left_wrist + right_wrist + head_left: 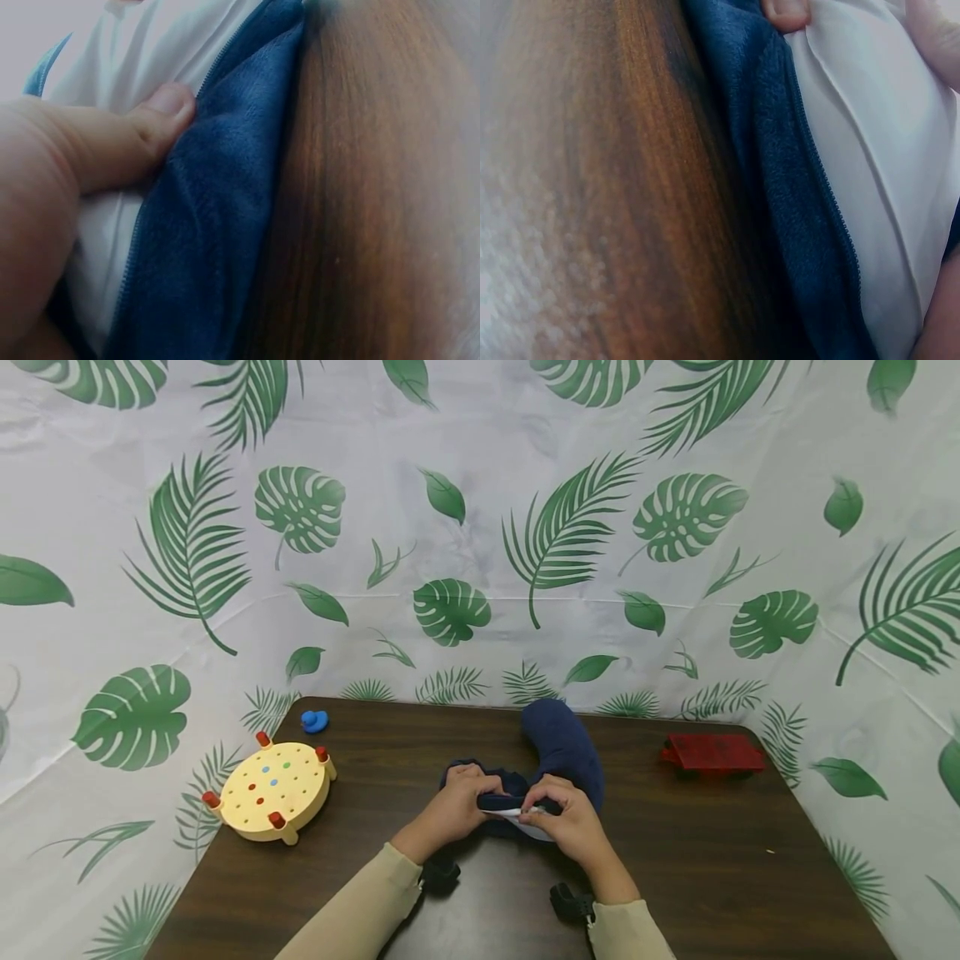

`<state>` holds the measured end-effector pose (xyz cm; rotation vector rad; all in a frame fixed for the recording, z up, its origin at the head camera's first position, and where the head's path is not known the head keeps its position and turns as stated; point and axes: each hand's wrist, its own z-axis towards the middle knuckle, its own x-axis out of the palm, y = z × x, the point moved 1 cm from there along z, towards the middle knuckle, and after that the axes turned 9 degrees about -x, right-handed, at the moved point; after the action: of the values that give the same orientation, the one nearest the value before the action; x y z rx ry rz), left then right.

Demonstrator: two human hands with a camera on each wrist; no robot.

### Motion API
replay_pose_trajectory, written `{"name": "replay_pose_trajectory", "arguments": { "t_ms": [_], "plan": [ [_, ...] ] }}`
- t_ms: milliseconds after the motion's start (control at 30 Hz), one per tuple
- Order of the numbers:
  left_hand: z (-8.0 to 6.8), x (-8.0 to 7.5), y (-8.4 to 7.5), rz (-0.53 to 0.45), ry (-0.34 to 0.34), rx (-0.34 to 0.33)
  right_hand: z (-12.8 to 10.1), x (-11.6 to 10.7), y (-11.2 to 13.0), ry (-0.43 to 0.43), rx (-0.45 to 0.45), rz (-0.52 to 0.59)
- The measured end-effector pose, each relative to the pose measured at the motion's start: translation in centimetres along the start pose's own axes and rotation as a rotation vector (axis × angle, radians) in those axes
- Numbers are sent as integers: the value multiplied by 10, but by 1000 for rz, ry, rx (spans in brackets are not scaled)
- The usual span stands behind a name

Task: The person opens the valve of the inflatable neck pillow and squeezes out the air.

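Observation:
A navy plush neck pillow [566, 739] lies curved on the table, its cover unzipped along the near side. White inner lining [537, 832] shows through the opening. My left hand [459, 802] grips the near left part of the cover; in the left wrist view its thumb [161, 109] presses at the zipper edge [133, 255]. My right hand [568, 822] pinches the white fabric at the opening, thumb and forefinger together. From the right wrist view, the zipper teeth [832, 191] run beside the bulging white inner cushion [885, 150]. Fingers beneath the pillow are hidden.
A round yellow pegged stool toy [273, 789] with red-tipped legs stands at the left table edge. Behind it sits a small blue duck [314, 721]. A red translucent box-like object [712, 753] lies at the right back. A leaf-print cloth [450, 643] hangs behind the brown table [712, 852].

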<state>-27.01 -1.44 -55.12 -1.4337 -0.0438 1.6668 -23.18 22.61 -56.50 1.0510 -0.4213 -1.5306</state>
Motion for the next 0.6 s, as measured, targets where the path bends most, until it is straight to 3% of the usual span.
{"name": "replay_pose_trajectory", "arguments": {
  "t_ms": [600],
  "plan": [
    [0, -2, 1, -59, 52, 37, 1, -3, 0, 65, 6, 59]
  ]
}}
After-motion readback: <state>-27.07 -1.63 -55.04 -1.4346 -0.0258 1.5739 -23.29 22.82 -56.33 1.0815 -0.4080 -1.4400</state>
